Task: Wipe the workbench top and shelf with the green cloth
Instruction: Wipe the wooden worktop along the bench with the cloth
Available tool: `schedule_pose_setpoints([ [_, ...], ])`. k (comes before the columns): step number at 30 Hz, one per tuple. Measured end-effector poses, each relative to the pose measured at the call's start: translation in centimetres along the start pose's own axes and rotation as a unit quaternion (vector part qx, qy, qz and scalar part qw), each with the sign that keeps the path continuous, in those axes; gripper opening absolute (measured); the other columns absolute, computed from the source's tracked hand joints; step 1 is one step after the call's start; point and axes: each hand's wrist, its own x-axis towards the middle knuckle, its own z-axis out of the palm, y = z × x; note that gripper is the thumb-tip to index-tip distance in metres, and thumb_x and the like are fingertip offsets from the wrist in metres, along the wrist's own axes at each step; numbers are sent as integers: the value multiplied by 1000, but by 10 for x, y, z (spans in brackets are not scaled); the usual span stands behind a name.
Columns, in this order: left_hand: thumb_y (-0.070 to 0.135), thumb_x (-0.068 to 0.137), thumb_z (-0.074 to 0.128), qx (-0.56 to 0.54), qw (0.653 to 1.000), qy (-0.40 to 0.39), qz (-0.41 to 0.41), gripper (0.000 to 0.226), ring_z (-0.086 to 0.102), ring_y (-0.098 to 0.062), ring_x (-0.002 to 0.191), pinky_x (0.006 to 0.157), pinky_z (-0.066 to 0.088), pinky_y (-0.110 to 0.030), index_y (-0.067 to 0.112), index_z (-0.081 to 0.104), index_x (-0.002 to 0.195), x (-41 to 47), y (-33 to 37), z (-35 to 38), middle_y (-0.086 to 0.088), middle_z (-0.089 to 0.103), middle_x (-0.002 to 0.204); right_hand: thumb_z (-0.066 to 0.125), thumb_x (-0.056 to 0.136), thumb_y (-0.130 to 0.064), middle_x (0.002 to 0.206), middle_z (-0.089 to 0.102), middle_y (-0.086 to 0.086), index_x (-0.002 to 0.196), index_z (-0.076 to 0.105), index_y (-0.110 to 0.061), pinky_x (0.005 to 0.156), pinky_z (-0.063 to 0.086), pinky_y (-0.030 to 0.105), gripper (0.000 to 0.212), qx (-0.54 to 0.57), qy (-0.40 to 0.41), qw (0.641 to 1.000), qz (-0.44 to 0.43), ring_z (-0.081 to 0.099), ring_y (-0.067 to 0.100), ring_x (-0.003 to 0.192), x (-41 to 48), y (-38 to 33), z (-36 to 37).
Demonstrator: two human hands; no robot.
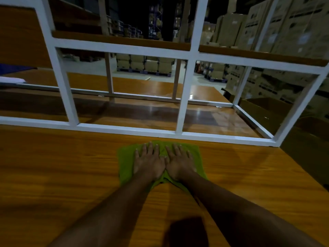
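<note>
Currently: wiping step on the bench top, both hands pressing the cloth; shelf not yet reached, as I judge it.

I log the flat green fabric cloth [124, 163] spread on the glossy brown wood-grain workbench top [53, 166], just short of the white metal frame rail [124, 128]. Left hand [148, 162] and right hand [179, 163] lie side by side on it, thumbs nearly touching, fingers [150, 147] extended and flat, gripping nothing. Cloth shows beyond the fingertips, at both sides and under the wrists. Next move, in my estimate: slide the cloth under steady palm pressure across the unwiped top, then lift it to the brown wooden shelf board [115, 39] above.
</note>
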Motion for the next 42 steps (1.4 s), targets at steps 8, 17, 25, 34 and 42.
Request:
schedule_pose_setpoints([
  [8,51,102,11,-9,1000,5,-18,67,-2,-30,152,120,0,-54,17,3,158,32,49,6,-10,-2,166,12,107,-54,172,-2,3,164,9,-33,127,-2,49,60,16,13,1000,-3,-3,23,159,26,57,-4],
  [17,49,102,14,-22,1000,3,18,65,-2,-31,151,120,0,-56,15,8,158,47,162,19,-11,-1,165,13,108,-51,173,-2,-4,164,5,-32,127,0,48,59,18,12,999,36,-3,21,159,7,169,-19],
  [25,51,102,13,-27,995,-31,86,66,-9,-30,151,120,-6,-54,17,3,158,50,270,29,-7,-8,165,15,107,-55,173,1,1,164,11,-32,127,4,52,62,2,28,991,128,1,24,159,-33,270,-31],
  [34,51,102,13,-28,989,-34,139,65,-9,-27,152,120,-4,-54,20,4,158,44,277,28,-4,-7,166,12,105,-59,172,-4,1,164,6,-34,127,-1,52,64,22,27,980,198,-5,25,159,-54,270,-32],
  [42,50,101,13,-27,983,-12,181,63,-5,-24,152,121,-3,-51,24,9,158,7,226,28,-1,-2,166,13,105,-60,172,-4,3,164,4,-32,127,-2,53,66,14,29,977,212,-6,26,159,-87,217,-25],
])
